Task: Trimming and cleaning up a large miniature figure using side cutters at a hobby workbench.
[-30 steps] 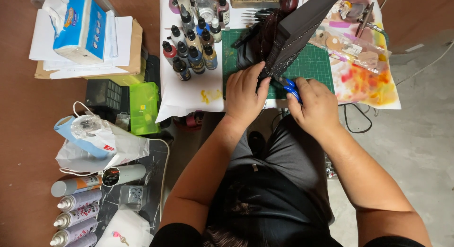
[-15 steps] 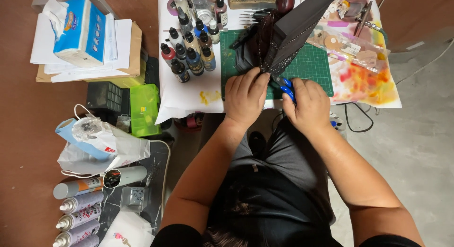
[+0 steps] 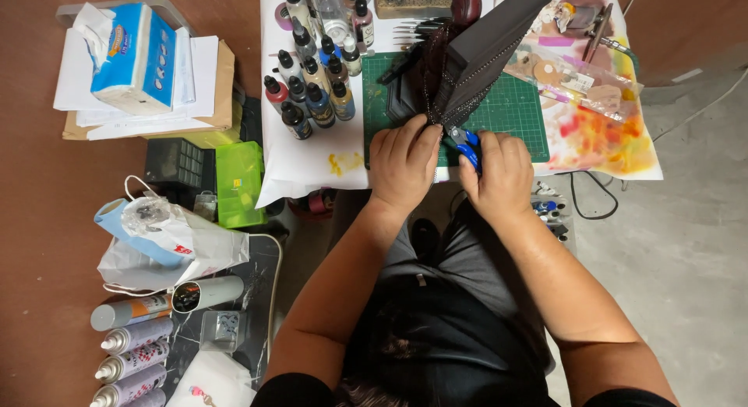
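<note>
Nearest to the camera are the person's two forearms, which reach forward from a dark lap to the near edge of the desk (image 3: 312, 169). The left hand (image 3: 403, 165) is curled, and its fingers press on the lower end of a dark fabric piece (image 3: 475, 60) with rows of small studs along the edge. The right hand (image 3: 505, 176) is just beside it, closed around a tool with blue handles (image 3: 467, 148); the tip of the tool meets the studded edge of the fabric between both hands. The two hands are almost touching each other.

Beyond the hands lies a green cutting mat (image 3: 510, 111), and the fabric piece rises from the hands across this mat, tilted away to the right. To the left of the left hand, a group of small dark bottles (image 3: 312, 88) stands on a white sheet. To the right of the right hand lies a paper with red and yellow stains (image 3: 600, 138).

Far to the left of the hands, on the floor, there are a bright green box (image 3: 240, 181), a white plastic bag (image 3: 167, 247), a row of spray cans (image 3: 132, 348) and a blue and white tissue pack (image 3: 132, 60) on a stack of papers.
</note>
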